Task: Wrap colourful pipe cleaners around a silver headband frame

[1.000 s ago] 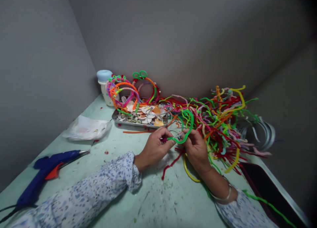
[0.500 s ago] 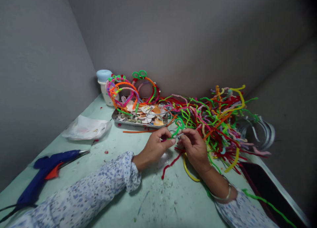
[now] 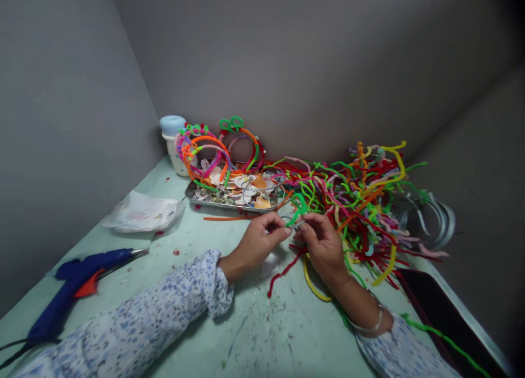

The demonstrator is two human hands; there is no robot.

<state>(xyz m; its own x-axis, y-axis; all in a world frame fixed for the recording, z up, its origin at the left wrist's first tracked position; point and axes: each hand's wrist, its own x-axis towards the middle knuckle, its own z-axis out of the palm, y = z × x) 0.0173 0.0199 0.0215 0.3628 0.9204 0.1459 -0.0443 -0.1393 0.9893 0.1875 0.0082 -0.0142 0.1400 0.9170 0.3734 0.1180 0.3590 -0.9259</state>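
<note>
Thumb and forefinger of my left hand [image 3: 257,245] pinch the lower end of a green pipe cleaner [image 3: 301,203], whose curled top rises between my hands. My right hand [image 3: 327,251] grips a thin grey band [image 3: 297,225], which looks like a headband; much of it is hidden behind my fingers. The green stem meets the band at my fingertips; whether it is wrapped round it I cannot tell. Below my hands lie a dark red pipe cleaner [image 3: 283,275] and a yellow curved piece [image 3: 312,284], partly under my right wrist.
Behind my hands stands a metal tray [image 3: 229,206] of seashells, with decorated headbands [image 3: 219,141] on it. A tangle of pipe cleaners [image 3: 361,203] and grey headbands [image 3: 445,219] fill the right. Leftward are a blue glue gun [image 3: 74,285], plastic bag [image 3: 143,213] and lidded cup [image 3: 174,148].
The curled top of the green pipe cleaner has tilted slightly to the right and toward the band. Both hands stay almost where they were, with the same grip.
</note>
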